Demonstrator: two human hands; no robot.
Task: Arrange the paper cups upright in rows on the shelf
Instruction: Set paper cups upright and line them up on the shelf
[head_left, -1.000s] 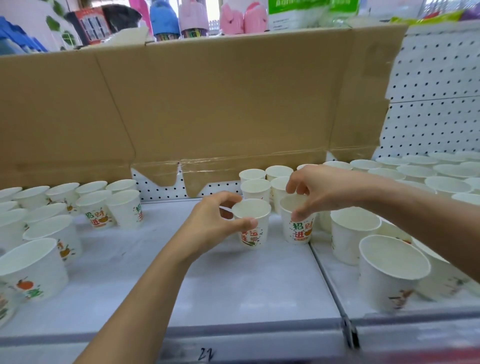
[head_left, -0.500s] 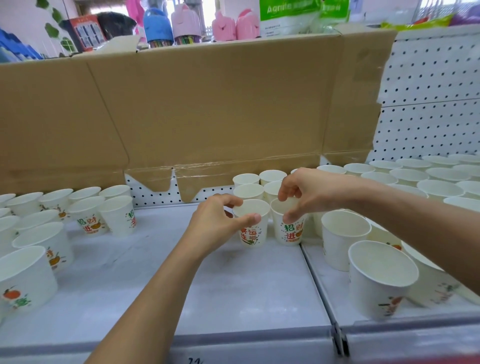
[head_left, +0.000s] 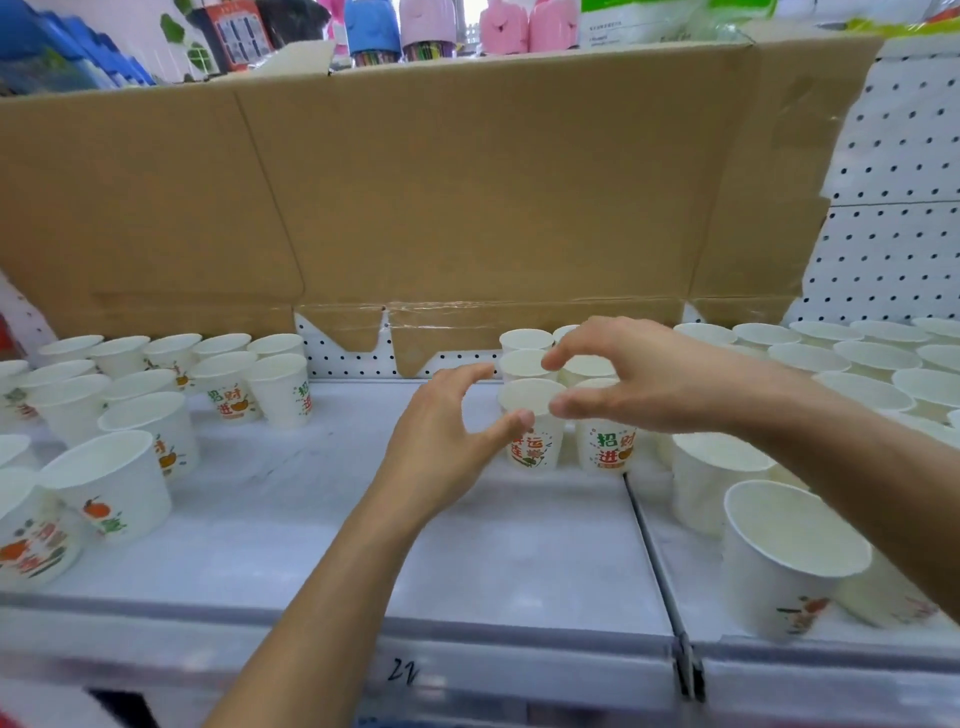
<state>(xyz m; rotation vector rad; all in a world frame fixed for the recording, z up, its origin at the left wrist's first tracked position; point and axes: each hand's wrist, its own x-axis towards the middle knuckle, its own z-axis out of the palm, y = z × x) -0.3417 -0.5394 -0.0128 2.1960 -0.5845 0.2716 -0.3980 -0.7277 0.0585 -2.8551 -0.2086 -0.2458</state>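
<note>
White shelf (head_left: 291, 525) boards, backed by brown cardboard (head_left: 467, 197), carry upright paper cups (head_left: 535, 447) in rows. At mid-shelf the left hand (head_left: 441, 436) and right hand (head_left: 654, 379) hover around the two front printed cups, fingers spread and released, grasping nothing.

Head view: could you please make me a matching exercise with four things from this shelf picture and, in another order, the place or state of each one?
Things:
1. cardboard
2. left hand
3. right hand
4. pink containers

Places or states:
A. open, above the rims of the middle cups
B. at the very top of the picture
C. brown, stands upright at the back
D. open, thumb tip in front of the red-and-green printed cup

Pairs: 1-C; 2-D; 3-A; 4-B
</note>
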